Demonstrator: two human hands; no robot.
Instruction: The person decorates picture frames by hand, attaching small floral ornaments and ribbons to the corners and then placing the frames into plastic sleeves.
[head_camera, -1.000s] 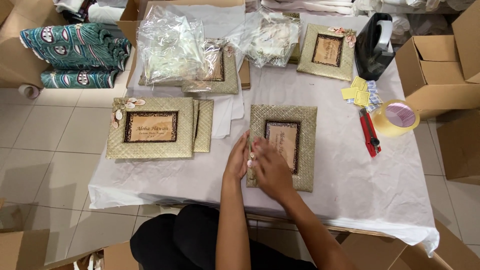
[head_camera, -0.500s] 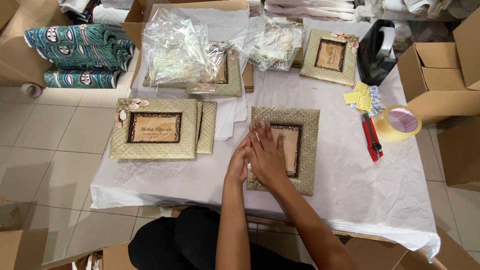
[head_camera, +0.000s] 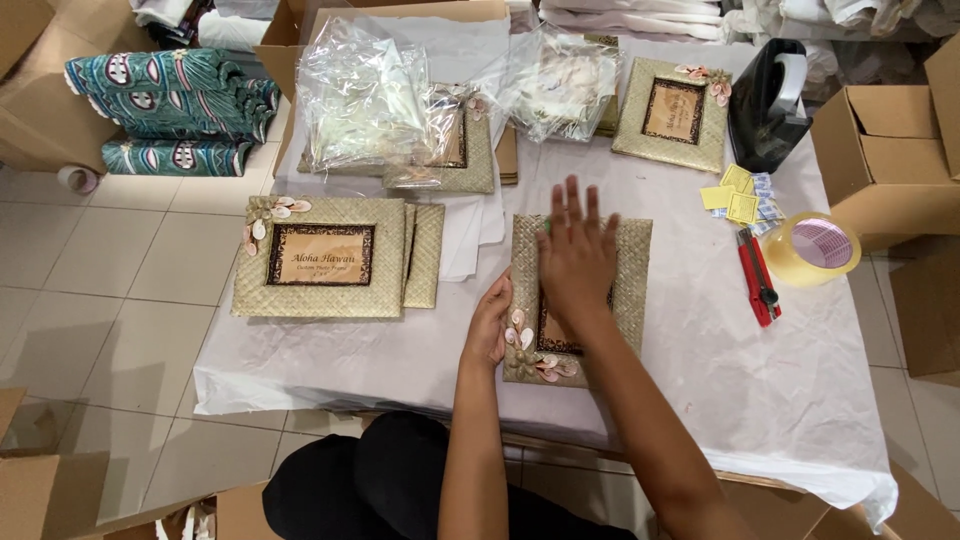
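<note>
While fingers spread, right hand (head_camera: 575, 262) presses woven frame (head_camera: 630, 262).

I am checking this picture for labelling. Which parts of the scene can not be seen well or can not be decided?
- Head view: the centre of the woven frame is covered by the right hand.
- The frame's left edge is partly hidden by the left hand.
- Contents of the clear plastic bags are blurred by glare and folds.
- The yellow tags are too small to tell.
- The cardboard box is cut off by the right border.
</note>
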